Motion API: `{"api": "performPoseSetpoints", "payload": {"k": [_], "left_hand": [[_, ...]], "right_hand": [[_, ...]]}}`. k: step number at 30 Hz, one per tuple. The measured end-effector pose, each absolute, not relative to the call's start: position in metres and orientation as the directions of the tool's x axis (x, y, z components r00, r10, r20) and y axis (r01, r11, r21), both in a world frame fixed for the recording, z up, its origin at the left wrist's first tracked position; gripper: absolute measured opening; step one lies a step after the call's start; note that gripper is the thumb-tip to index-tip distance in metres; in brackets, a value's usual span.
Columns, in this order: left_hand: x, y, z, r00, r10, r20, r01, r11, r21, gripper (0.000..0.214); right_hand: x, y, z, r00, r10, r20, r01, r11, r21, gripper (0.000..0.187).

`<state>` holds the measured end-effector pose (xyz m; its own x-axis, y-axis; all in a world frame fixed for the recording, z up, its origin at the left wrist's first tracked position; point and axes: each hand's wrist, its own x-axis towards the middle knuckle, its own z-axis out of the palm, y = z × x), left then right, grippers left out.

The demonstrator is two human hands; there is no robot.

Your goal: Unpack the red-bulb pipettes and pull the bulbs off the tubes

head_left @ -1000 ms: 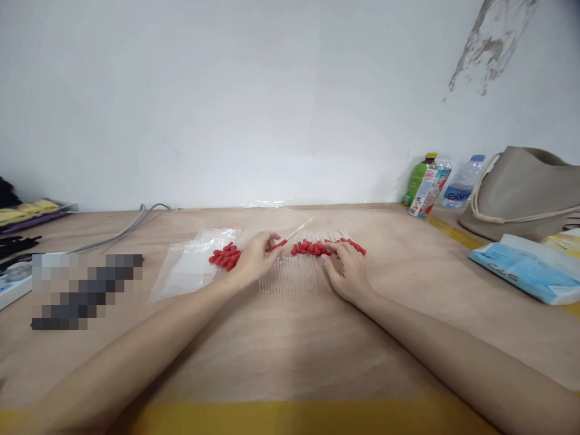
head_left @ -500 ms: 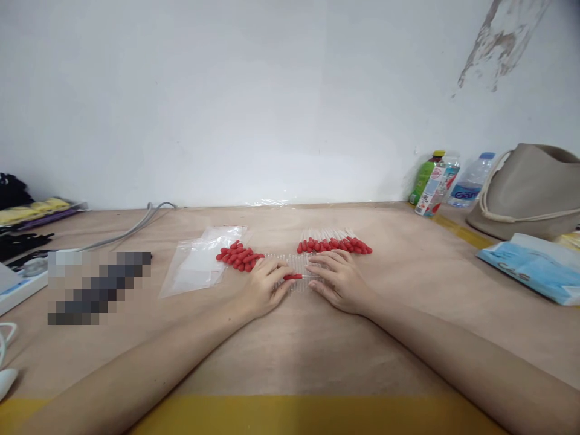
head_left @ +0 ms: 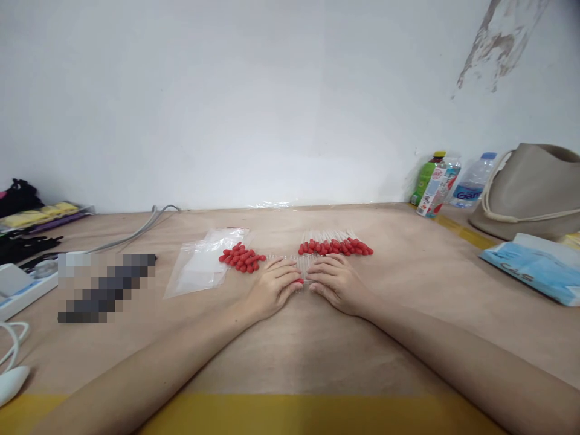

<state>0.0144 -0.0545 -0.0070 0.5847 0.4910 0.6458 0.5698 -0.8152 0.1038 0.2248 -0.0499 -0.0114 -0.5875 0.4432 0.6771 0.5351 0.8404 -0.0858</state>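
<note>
My left hand (head_left: 273,288) and my right hand (head_left: 336,282) rest side by side on the wooden table (head_left: 290,350), fingertips almost touching over a row of clear thin tubes (head_left: 302,263). My left fingers pinch a small red cap (head_left: 298,281) against a tube that my right fingers hold. A loose pile of red caps (head_left: 241,258) lies just beyond my left hand. A row of tubes fitted with red caps (head_left: 336,246) lies beyond my right hand.
An empty clear plastic bag (head_left: 202,268) lies left of the cap pile. Bottles (head_left: 435,183), a beige bag (head_left: 530,190) and a blue packet (head_left: 530,267) stand at the right. A grey cable (head_left: 136,229), a white device (head_left: 22,284) and a blurred-out patch are at the left.
My left hand carried a red-capped tube from the far rows down toward me. Both hands then closed together over the clear tubes, covering most of the cap.
</note>
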Motion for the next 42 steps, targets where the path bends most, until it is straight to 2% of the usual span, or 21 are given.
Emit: {"api": "performPoseSetpoints", "payload": {"k": [7,10,25,29,32,36,39,42], "left_hand": [[0.013,-0.062,0.001,0.668,0.476,0.572,0.553,-0.832,0.046,0.016],[0.011,-0.063,0.002,0.690,0.473,0.548,0.545,-0.838,0.036,0.017],[0.002,-0.065,0.001,0.699,0.460,0.547,0.512,-0.856,0.066,0.018],[-0.014,-0.061,0.000,0.614,0.491,0.618,0.568,-0.818,0.085,0.017],[-0.017,-0.062,-0.001,0.600,0.454,0.659,0.554,-0.830,0.067,0.012],[-0.012,-0.062,-0.001,0.490,0.465,0.737,0.584,-0.803,0.119,0.015],[-0.014,-0.058,0.001,0.377,0.515,0.770,0.645,-0.743,0.181,0.023],[-0.021,-0.050,0.009,0.271,0.574,0.773,0.690,-0.675,0.260,0.028]], "right_hand": [[0.223,-0.047,-0.015,-0.593,0.269,0.759,0.361,0.931,-0.048,0.013],[0.224,-0.049,-0.013,-0.595,0.232,0.769,0.330,0.944,-0.029,0.011],[0.237,-0.054,-0.010,-0.628,0.193,0.754,0.331,0.943,0.035,0.014],[0.262,-0.046,-0.008,-0.498,0.338,0.798,0.476,0.876,-0.074,0.018],[0.269,-0.042,-0.010,-0.378,0.473,0.796,0.607,0.776,-0.173,0.019],[0.262,-0.041,-0.018,-0.323,0.653,0.685,0.763,0.608,-0.219,0.026],[0.259,-0.039,-0.022,-0.286,0.747,0.601,0.794,0.536,-0.289,0.028],[0.257,-0.036,-0.021,-0.245,0.802,0.545,0.786,0.493,-0.372,0.022]]}}
